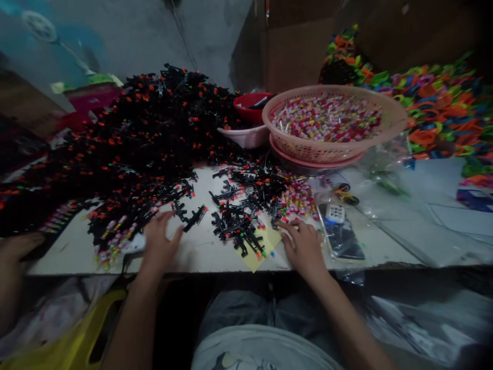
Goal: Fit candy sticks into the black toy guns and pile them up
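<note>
My left hand (162, 237) is over the white table at left of centre, thumb and fingers apart, beside a few small black toy guns (195, 218). Nothing shows between its fingers. My right hand (304, 244) rests low over the table, fingers spread, at the right edge of a yellow paper (252, 261). Its fingertips are near a cluster of black toy guns (239, 226) with orange and green tips. Just beyond that hand lies a small heap of pink, white and yellow pieces (298, 198).
A big heap of black toy guns (154, 118) covers the back left. A pink basket (335, 146) holds small colourful pieces. A phone (344, 236) under clear plastic lies at right. Bright plastic parts (435, 113) fill the back right. Another person's hand (19, 246) is at far left.
</note>
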`<state>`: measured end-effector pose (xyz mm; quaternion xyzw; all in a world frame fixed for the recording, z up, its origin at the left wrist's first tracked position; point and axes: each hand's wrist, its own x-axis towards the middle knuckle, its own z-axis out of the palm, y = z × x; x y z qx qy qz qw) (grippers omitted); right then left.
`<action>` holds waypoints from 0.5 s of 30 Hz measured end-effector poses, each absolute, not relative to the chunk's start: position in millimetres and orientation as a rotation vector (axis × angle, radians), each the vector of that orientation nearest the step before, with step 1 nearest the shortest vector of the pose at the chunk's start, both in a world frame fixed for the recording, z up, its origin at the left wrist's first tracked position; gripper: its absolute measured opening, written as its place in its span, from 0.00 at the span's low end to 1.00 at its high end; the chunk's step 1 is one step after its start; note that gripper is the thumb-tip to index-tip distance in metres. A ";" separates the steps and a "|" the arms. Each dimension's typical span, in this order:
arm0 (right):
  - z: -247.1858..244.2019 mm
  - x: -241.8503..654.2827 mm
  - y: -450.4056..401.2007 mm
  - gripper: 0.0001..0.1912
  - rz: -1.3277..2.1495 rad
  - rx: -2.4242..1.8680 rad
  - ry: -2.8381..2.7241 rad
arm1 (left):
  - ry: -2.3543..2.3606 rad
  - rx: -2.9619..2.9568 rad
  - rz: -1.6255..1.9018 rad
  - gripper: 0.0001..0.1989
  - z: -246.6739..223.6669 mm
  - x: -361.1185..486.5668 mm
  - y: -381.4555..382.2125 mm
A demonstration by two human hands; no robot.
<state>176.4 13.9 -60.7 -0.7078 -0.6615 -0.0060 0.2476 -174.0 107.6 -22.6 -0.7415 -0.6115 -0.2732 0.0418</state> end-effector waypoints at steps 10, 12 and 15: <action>-58.9 144.9 56.2 0.10 -0.047 -1.969 -1.984 | -1.947 -2.861 -0.778 0.18 -53.7 -70.5 87.5; -56.7 152.0 49.5 0.09 0.016 -1.904 -1.864 | -2.061 -2.899 -0.809 0.21 -54.4 -75.8 88.3; -52.7 163.3 35.7 0.08 0.260 -1.688 -1.630 | -2.186 -2.919 -0.881 0.18 -53.9 -82.3 87.5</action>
